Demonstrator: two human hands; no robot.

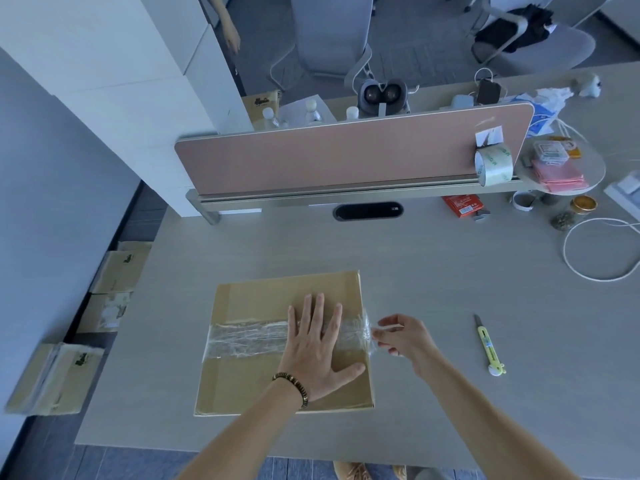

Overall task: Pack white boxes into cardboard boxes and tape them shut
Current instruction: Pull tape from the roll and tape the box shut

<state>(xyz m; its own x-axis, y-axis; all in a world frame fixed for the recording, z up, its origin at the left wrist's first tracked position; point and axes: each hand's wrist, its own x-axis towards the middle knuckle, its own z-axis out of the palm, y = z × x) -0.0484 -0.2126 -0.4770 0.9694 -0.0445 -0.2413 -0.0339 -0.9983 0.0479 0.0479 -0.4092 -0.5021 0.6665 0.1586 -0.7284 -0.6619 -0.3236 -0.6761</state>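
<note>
A closed cardboard box (256,379) lies flat on the desk in front of me. A wide strip of clear tape (247,336) runs across its lid from left to right. My left hand (317,348) presses flat on the lid over the tape, fingers spread. My right hand (403,336) is at the box's right edge, its fingertips pinching the loose, crumpled tape end (367,329) that hangs over that edge. No white boxes show.
A yellow utility knife (488,346) lies right of the box. A clear tape roll (493,164) hangs on the pink desk divider (329,157). A white cable loop (601,249), jars and a red packet sit at the right. Taped cardboard boxes (55,377) lie on the floor at left.
</note>
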